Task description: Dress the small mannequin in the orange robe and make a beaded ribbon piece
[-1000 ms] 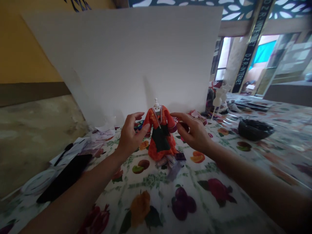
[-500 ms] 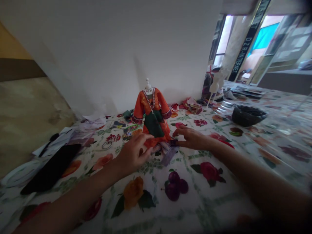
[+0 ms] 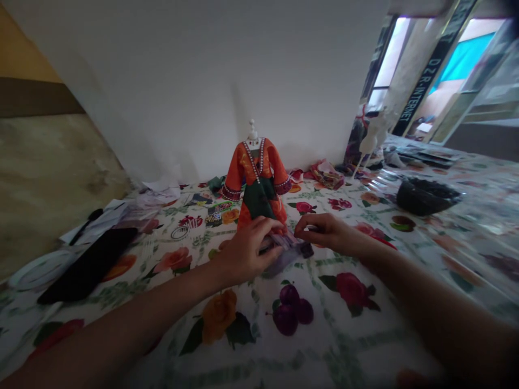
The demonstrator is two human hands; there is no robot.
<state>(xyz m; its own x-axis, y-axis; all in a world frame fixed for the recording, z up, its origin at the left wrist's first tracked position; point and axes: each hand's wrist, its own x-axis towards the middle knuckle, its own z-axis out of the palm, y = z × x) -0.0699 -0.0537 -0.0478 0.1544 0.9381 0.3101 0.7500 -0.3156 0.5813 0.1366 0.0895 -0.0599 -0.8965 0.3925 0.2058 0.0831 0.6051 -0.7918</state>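
A miniature dress form wears an orange and green dress (image 3: 259,197) with beaded neckline trim and wide, banded sleeves. In front of its hem lies a sheer purple-grey fabric strip (image 3: 284,258) with a dark piece at its right end. My left hand (image 3: 247,251) curls over the strip's left part, thumb and fingers closed around the cloth; its lower fingers are partly hidden. To the right, my right hand (image 3: 326,232) is closed in a pinch beside the strip's upper edge. What its fingertips hold is too small to make out.
A black phone-like slab (image 3: 89,265) lies left, near papers (image 3: 111,213) and a white round item (image 3: 38,270). A black bowl (image 3: 427,195) stands right. Behind are cloth scraps (image 3: 326,174) and a small white dress form (image 3: 368,141). The white wall (image 3: 182,92) borders the flowered tablecloth (image 3: 348,346).
My left hand has moved right, over the purple strip. My right hand's fingers have drawn into a pinch. The strip's dark end has shifted right and nearer, and the view has turned slightly left.
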